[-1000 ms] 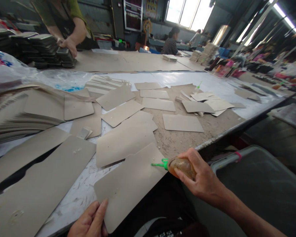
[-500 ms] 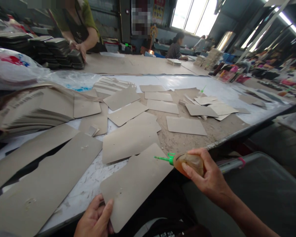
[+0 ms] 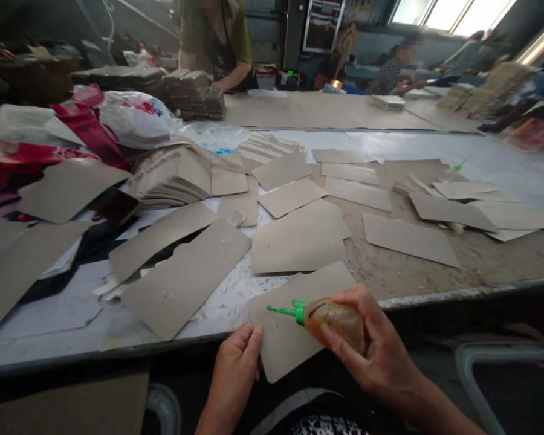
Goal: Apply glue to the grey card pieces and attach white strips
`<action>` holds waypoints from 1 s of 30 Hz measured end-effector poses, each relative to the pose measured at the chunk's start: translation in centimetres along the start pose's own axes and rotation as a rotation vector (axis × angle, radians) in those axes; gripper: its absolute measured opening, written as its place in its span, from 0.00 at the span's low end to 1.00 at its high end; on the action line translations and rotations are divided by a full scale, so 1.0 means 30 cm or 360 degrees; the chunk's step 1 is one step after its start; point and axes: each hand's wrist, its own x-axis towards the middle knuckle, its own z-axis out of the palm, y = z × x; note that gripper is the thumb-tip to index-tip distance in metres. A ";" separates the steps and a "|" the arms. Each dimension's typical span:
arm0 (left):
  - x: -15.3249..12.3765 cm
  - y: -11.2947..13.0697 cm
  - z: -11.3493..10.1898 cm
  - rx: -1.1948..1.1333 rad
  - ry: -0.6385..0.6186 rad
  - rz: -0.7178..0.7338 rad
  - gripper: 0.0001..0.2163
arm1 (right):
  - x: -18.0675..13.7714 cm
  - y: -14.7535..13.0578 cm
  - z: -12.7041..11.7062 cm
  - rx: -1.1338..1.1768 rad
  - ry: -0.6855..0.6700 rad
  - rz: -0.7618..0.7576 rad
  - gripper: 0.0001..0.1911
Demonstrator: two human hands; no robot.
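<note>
My right hand [image 3: 375, 351] grips a small amber glue bottle [image 3: 333, 317] with a green nozzle pointing left over a grey cardboard piece [image 3: 294, 314]. That piece lies half over the near table edge. My left hand [image 3: 236, 362] pinches its lower left corner, thumb on top. Just beyond lies another, larger grey card [image 3: 299, 241].
Many grey cardboard pieces cover the worktable [image 3: 72, 314], with a thick stack [image 3: 172, 178] at mid left and plastic bags [image 3: 131, 115] behind. A person in a green top stands at the far side by dark stacked trays [image 3: 193, 93]. A grey bin rim [image 3: 480, 356] sits at lower right.
The view has swung left. Both hands and the held card have come nearer the table edge; the bottle's nozzle now lies over the card.
</note>
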 end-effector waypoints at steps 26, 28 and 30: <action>-0.006 -0.034 0.016 -0.0172 0.0036 -0.0140 0.27 | 0.040 0.006 -0.022 -0.0303 -0.0150 -0.0125 0.15; -0.006 -0.036 0.016 -0.0153 0.0025 -0.0144 0.28 | 0.039 0.011 -0.034 -0.0328 -0.0128 -0.0107 0.14; -0.004 -0.041 0.016 -0.0122 0.0015 -0.0142 0.28 | 0.037 0.017 -0.046 -0.0354 -0.0099 -0.0102 0.14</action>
